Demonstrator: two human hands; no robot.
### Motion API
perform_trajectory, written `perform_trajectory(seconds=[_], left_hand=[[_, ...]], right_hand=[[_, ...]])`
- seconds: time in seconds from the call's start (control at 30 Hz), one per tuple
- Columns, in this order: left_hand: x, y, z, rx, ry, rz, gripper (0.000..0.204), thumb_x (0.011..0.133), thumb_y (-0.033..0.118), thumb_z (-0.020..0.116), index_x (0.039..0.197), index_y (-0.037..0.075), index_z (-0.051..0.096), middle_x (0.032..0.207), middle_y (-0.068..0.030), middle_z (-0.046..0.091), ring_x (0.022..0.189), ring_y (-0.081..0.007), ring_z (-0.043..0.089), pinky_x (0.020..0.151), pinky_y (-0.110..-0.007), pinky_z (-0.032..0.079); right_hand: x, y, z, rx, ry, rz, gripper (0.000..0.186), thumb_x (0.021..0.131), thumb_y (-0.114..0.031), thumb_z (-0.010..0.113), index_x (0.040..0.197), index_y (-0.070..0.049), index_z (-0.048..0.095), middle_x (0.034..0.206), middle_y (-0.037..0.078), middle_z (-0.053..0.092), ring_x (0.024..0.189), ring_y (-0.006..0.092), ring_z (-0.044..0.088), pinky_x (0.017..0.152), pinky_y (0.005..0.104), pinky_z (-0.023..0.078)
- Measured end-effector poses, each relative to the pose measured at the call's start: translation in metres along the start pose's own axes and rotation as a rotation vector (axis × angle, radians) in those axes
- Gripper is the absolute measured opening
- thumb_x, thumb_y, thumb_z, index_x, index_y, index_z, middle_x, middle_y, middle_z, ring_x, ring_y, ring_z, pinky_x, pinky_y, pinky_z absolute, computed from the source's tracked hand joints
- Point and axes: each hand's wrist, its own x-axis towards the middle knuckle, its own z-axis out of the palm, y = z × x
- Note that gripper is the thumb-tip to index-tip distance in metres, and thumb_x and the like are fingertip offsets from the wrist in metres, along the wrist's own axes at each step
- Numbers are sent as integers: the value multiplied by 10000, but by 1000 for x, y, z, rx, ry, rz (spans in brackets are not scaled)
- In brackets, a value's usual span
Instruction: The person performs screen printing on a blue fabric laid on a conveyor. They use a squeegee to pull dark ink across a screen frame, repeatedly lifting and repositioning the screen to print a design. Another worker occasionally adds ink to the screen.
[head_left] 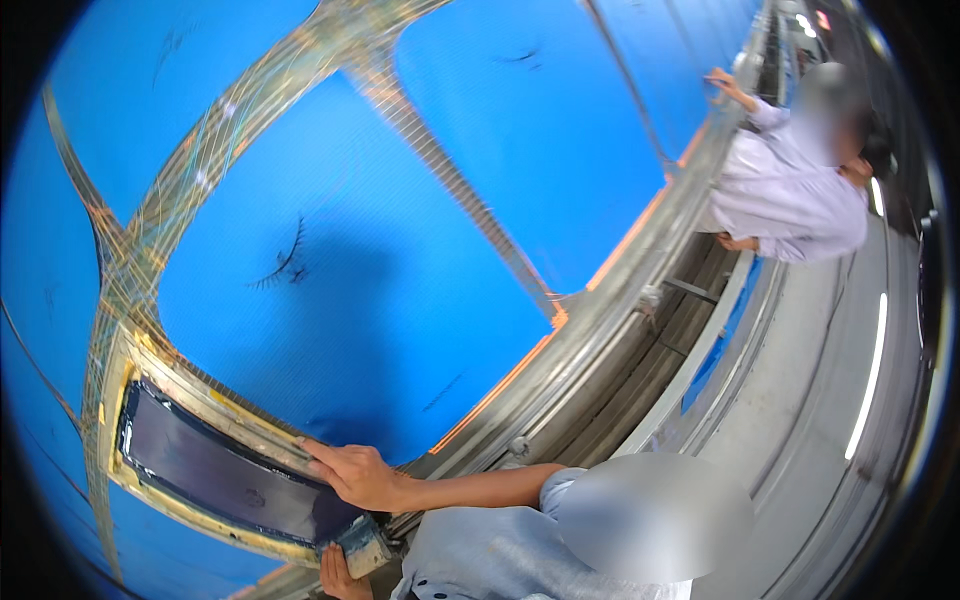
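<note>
A screen printing frame (218,404), pale yellowish with a dark purple area inside, lies tilted over bright blue printed fabric (230,320) at the lower left. My right hand (358,476) grips the near end of its upper rail, one finger stretched along it. Lower down, my left hand (341,575) curls its fingers over the near corner, beside a grey-blue block (362,546). Part of that hand is cut off by the lower picture edge. Dark streaks line the inner border of the frame.
Metal rails (590,370) run along the fabric's right side, edged with an orange strip (490,395). Farther up, a person in a pale shirt (790,190) stands at the same edge, one hand reaching to it. A grey floor (800,380) lies to the right.
</note>
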Motion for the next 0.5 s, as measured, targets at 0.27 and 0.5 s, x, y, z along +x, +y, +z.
perform_trajectory(seconds=[0.27, 0.5], left_hand=[[-7, -24, 13, 95, -134, -139, 620, 683, 198, 718, 1287, 75, 646, 1192, -172, 682, 1069, -394, 639, 950, -466, 506], [4, 3, 9, 117, -7, -117, 675, 625, 89, 670, 1300, 102, 647, 1215, -159, 680, 1104, -360, 633, 981, -435, 490]], right_hand=[[3, 9, 11, -25, 94, -85, 138, 989, -167, 550, 989, -35, 589, 763, 207, 658, 670, 403, 641, 575, 489, 495], [4, 15, 15, -63, 89, -105, 195, 1008, -200, 508, 950, -26, 573, 713, 226, 631, 662, 433, 625, 585, 514, 482]])
